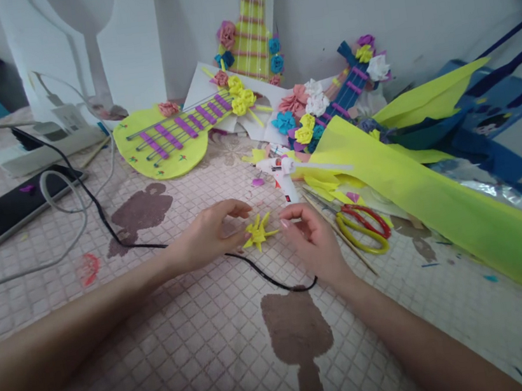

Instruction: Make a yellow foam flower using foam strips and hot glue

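Observation:
A small yellow spiky foam piece (258, 230) sits between my two hands over the pink checked cloth (202, 331). My left hand (211, 234) pinches it from the left, fingers curled round its edge. My right hand (312, 240) is closed in a pinch beside its right side, fingertips close to the spikes; whether it touches the piece I cannot tell. A white glue gun (282, 176) lies just beyond my hands. Red and yellow scissors (366, 226) lie to the right of my right hand.
A black cable (116, 234) runs across the cloth under my hands. A phone (12, 206) and a power strip (50, 146) lie at the left. Yellow foam guitars (162, 141) with paper flowers stand behind. Large yellow foam sheets (434, 198) spread at the right.

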Demonstrator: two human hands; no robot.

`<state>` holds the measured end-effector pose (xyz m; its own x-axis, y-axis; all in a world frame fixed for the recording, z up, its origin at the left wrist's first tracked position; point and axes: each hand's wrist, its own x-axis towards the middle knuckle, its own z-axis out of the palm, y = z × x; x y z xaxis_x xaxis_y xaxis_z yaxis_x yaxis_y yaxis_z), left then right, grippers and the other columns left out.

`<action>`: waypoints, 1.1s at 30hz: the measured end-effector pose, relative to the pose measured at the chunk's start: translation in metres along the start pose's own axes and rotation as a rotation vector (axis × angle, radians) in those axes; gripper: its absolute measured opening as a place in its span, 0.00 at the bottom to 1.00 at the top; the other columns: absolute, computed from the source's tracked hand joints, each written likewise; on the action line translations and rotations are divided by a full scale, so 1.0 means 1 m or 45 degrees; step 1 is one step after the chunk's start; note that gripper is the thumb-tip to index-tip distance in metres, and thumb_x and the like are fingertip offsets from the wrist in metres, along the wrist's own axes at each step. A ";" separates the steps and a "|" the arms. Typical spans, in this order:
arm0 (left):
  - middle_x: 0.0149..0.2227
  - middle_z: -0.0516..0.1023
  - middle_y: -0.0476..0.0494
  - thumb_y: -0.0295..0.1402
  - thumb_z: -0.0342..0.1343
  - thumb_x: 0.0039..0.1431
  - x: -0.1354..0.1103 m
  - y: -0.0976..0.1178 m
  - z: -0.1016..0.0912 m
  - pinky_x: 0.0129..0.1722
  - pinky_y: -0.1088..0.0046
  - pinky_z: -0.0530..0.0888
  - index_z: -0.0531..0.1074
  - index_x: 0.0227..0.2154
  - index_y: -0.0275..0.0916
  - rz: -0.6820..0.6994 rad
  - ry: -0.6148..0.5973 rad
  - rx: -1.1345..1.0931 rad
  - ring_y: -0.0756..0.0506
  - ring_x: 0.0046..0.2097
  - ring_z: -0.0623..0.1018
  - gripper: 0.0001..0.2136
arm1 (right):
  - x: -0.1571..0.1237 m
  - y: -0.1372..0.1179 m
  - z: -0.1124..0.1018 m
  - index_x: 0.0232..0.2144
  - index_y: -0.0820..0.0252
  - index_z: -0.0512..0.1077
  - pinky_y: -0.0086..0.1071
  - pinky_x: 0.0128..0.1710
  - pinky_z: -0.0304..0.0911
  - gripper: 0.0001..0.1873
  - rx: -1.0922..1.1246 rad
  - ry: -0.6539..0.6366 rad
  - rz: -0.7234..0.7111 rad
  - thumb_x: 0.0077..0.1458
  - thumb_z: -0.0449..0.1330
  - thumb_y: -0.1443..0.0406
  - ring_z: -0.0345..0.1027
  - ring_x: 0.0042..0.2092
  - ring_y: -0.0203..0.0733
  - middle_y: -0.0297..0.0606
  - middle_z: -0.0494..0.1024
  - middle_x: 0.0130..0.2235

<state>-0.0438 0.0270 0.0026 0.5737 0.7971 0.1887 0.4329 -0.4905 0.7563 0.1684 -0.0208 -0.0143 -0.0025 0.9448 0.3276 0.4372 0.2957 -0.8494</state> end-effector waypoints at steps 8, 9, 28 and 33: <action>0.33 0.77 0.48 0.34 0.53 0.57 -0.001 0.003 -0.006 0.33 0.74 0.69 0.72 0.34 0.37 -0.099 0.103 0.082 0.50 0.33 0.74 0.07 | -0.005 -0.010 -0.011 0.28 0.56 0.62 0.30 0.26 0.54 0.09 0.183 -0.050 0.045 0.60 0.52 0.62 0.56 0.26 0.32 0.29 0.65 0.26; 0.30 0.76 0.48 0.34 0.53 0.57 -0.001 0.004 -0.006 0.31 0.75 0.68 0.72 0.31 0.37 -0.105 0.104 0.088 0.51 0.30 0.72 0.07 | -0.005 -0.011 -0.012 0.28 0.56 0.61 0.29 0.24 0.52 0.10 0.198 -0.055 0.064 0.61 0.52 0.61 0.54 0.25 0.32 0.28 0.62 0.24; 0.22 0.67 0.50 0.36 0.49 0.63 -0.006 0.013 -0.003 0.25 0.78 0.62 0.68 0.24 0.35 0.098 0.141 0.129 0.53 0.25 0.65 0.14 | -0.007 -0.020 -0.003 0.33 0.57 0.68 0.25 0.17 0.44 0.10 0.755 -0.195 0.503 0.55 0.58 0.56 0.54 0.21 0.28 0.30 0.69 0.28; 0.34 0.72 0.45 0.36 0.51 0.62 -0.009 0.022 0.004 0.32 0.77 0.68 0.70 0.40 0.36 0.306 0.079 0.180 0.51 0.34 0.71 0.09 | -0.014 -0.028 0.004 0.33 0.56 0.69 0.26 0.18 0.45 0.12 0.699 -0.275 0.408 0.59 0.53 0.56 0.52 0.20 0.28 0.30 0.67 0.27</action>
<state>-0.0370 0.0078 0.0153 0.6299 0.6699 0.3931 0.3848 -0.7087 0.5913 0.1529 -0.0419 0.0031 -0.1533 0.9880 -0.0175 -0.0746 -0.0292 -0.9968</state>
